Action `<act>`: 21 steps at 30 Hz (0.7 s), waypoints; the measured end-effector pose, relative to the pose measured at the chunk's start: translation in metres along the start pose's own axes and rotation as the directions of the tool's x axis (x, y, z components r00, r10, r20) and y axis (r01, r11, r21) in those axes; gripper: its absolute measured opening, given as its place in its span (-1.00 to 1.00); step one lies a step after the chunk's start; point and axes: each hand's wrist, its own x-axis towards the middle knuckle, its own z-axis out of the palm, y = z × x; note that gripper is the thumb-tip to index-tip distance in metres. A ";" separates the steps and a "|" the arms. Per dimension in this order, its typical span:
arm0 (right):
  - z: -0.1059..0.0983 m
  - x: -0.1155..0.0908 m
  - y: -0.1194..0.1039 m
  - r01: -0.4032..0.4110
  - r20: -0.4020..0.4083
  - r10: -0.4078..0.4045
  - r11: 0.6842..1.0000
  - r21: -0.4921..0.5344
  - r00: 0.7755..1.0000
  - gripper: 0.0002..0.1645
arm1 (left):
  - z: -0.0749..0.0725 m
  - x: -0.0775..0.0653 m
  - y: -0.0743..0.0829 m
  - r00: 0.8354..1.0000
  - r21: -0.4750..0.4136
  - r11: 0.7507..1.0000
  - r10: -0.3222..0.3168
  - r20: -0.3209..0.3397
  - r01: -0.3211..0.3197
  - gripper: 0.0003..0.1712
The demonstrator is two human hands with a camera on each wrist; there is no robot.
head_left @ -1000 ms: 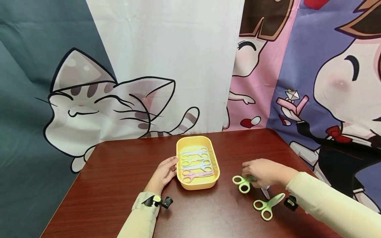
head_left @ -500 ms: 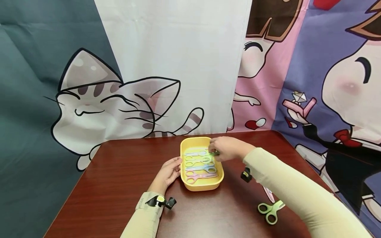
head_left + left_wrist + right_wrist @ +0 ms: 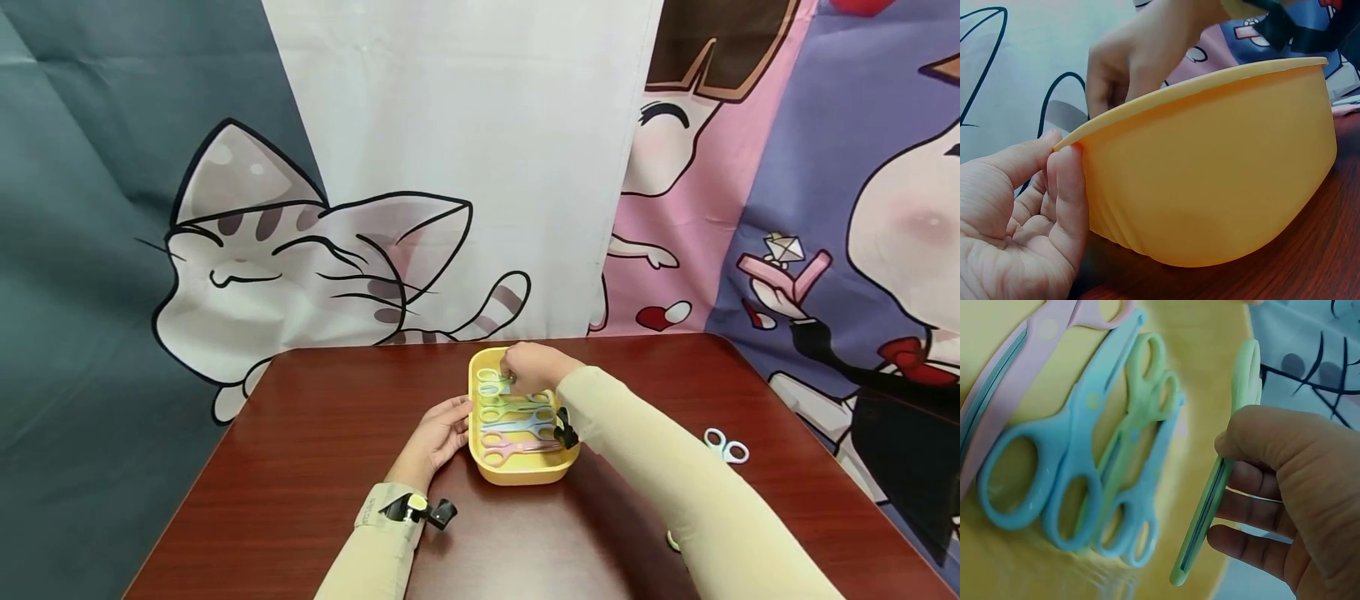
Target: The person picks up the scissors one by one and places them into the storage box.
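My left hand [image 3: 441, 432] pinches the left rim of a yellow plastic bin [image 3: 523, 478] between thumb and fingers; the left wrist view shows this grip on the bin's lip [image 3: 1210, 82]. My right hand [image 3: 537, 368] reaches over the bin's far end and holds a closed pair of green scissors [image 3: 1202, 512] by thumb and fingertips. Inside lie pink scissors [image 3: 1038, 347], large blue scissors [image 3: 1075, 434], green scissors [image 3: 1127, 428] and smaller blue scissors [image 3: 1137, 494], side by side. The held scissors' handle loops point left in the head view.
On the dark red wooden table [image 3: 337, 467], pale blue scissors handles [image 3: 726, 449] show right of the right sleeve [image 3: 675, 467]. A green edge [image 3: 672, 542] peeks out beneath that sleeve. A cartoon-printed cloth [image 3: 480, 167] hangs behind the table.
My right hand has picked green scissors off the table at right and carried them left over the bin's far end. My left hand keeps its grip on the rim. The head view has turned slightly.
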 end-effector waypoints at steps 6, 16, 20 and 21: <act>0.013 0.010 -0.001 -0.068 0.023 0.068 0.998 0.006 0.997 -0.50 | 0.001 0.000 0.000 1.000 -0.001 1.000 0.001 -0.002 -0.001 -0.91; 0.030 0.016 0.008 -0.087 0.024 0.089 0.995 -0.050 0.996 -0.43 | 0.001 0.003 -0.003 1.000 0.006 1.000 0.016 -0.006 -0.016 -0.93; 0.031 0.017 0.008 -0.088 0.031 0.090 0.995 -0.047 0.995 -0.45 | 0.000 0.003 -0.003 1.000 0.004 1.000 0.022 0.007 -0.022 -0.93; 0.031 0.017 0.007 -0.089 0.033 0.090 0.995 -0.044 0.995 -0.45 | -0.001 0.004 -0.003 1.000 0.004 1.000 0.022 0.011 -0.022 -0.93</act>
